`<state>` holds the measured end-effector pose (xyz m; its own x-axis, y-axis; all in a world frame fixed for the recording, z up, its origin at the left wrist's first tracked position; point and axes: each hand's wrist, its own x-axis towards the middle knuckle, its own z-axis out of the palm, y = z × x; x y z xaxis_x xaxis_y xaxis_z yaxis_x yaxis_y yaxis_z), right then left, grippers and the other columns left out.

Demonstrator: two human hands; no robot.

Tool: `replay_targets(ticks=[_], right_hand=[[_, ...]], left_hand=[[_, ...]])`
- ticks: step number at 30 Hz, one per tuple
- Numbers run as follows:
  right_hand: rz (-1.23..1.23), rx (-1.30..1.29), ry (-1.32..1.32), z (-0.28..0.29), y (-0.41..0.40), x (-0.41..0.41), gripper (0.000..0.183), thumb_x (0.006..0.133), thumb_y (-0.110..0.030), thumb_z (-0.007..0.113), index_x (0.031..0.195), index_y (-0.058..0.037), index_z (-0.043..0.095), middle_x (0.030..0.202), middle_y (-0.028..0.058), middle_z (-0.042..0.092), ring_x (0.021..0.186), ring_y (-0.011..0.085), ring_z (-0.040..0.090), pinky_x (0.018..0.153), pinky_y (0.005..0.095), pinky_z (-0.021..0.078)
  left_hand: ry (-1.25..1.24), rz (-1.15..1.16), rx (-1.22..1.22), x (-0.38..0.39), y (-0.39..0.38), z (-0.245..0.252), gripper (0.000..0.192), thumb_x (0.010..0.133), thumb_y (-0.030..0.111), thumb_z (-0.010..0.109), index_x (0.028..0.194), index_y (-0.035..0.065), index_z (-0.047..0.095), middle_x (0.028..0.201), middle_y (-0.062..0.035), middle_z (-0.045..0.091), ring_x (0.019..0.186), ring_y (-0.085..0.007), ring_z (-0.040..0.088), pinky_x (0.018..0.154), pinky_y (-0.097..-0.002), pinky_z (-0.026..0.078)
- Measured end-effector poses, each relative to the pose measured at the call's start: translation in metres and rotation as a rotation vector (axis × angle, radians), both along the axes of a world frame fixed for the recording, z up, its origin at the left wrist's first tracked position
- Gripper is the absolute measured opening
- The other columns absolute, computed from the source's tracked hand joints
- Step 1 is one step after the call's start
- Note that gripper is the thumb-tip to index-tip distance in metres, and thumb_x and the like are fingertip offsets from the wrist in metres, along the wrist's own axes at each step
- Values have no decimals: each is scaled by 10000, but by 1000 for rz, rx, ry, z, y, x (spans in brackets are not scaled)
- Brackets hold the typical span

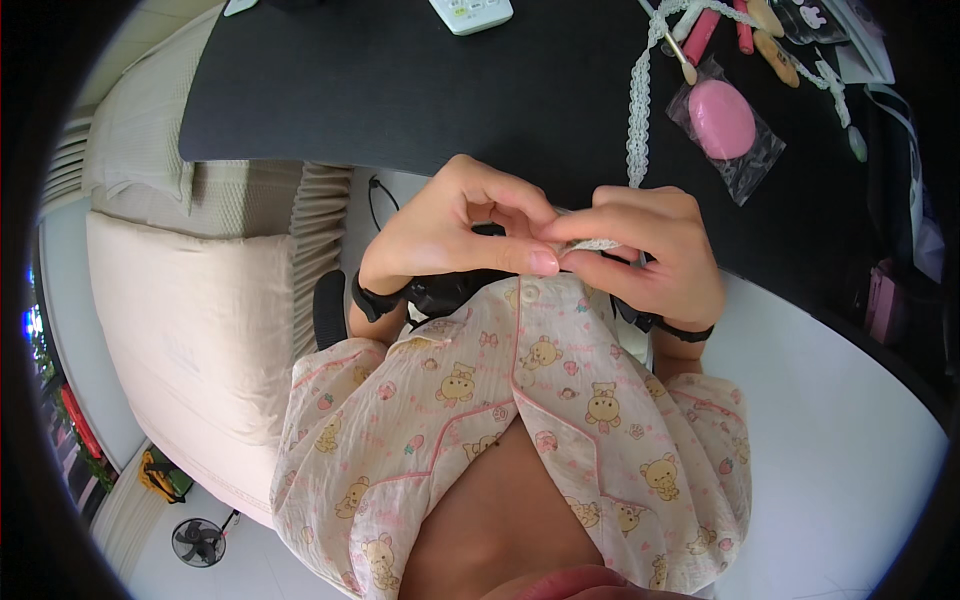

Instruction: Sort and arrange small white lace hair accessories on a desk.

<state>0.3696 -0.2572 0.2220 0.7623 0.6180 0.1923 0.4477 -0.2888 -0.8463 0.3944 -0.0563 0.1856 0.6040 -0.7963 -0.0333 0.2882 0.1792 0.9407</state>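
A narrow white lace ribbon (638, 112) runs down over the dark tabletop to my fingers near the table's front edge. My right hand (649, 251) pinches a short length of it between thumb and index finger. The fingertips of my left hand (480, 225) meet those of the right at the lace end, thumb and index pressed together there. Exactly what lies between the left fingertips is mostly hidden. Both hands are held just in front of my patterned pajama shirt (525, 360), and a black band circles each wrist.
On the black table (337, 82) lie a pink oval sponge (721, 120) in a clear bag, a cotton-tipped stick (686, 64), pink tubes (702, 36) and a white remote-like device (472, 15). A bed with a pillow (195, 322) stands left; a fan (199, 542) is behind.
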Motion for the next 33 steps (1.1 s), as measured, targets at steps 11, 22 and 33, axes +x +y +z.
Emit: replay_targets(ticks=[11, 22, 33], right_hand=[[-25, -9, -81, -15, -8, -6, 163, 707, -105, 640, 867, -81, 618, 673, 32, 581, 549, 195, 571, 477, 272, 442], [177, -113, -232, -10, -11, -7, 84, 723, -117, 627, 788, -73, 597, 633, 24, 541, 520, 180, 558, 438, 267, 429], [-133, -5, -451, -7, -5, -7, 191, 694, -92, 675, 865, -38, 610, 611, 11, 489, 462, 135, 518, 411, 241, 408]], left_hand=[[-169, -1, 121, -2, -6, -1, 98, 683, 24, 716, 763, -2, 666, 661, -32, 616, 577, -59, 538, 519, -187, 416], [-204, -276, 239, -1, -6, 4, 119, 693, 94, 726, 762, 21, 662, 617, -18, 607, 541, -63, 539, 507, -195, 415], [26, 126, -34, -5, -7, -1, 115, 729, 26, 688, 830, -9, 646, 726, -50, 640, 621, -83, 588, 569, -205, 453]])
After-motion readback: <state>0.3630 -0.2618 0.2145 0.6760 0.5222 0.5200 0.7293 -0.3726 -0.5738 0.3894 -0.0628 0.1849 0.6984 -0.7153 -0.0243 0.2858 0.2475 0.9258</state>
